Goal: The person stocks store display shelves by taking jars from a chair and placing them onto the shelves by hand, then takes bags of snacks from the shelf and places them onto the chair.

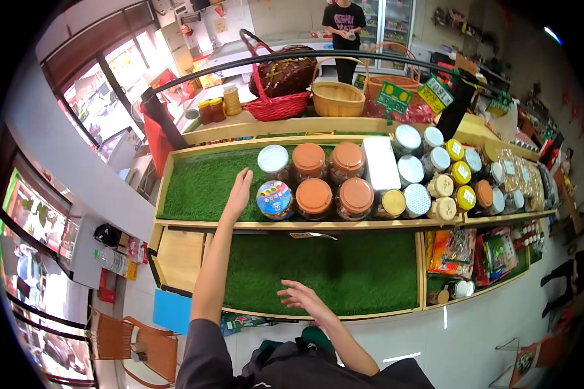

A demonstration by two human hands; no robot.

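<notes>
My left hand (241, 189) reaches over the upper shelf, its fingers extended and nothing in them, just left of a white-lidded jar (273, 160) and a jar with a blue printed lid (274, 198). Right of these stand jars with orange lids (315, 196). Over the lower green shelf (357, 272), my right hand (302, 299) hovers with spread fingers and holds nothing. A white box (381, 165) stands beside the orange-lidded jars.
Baskets (339, 97) line the ledge behind the upper shelf. Further right are yellow-lidded jars (461, 172) and bagged goods (452, 251). A person (344, 29) stands at the back. A chair (146, 353) is at lower left.
</notes>
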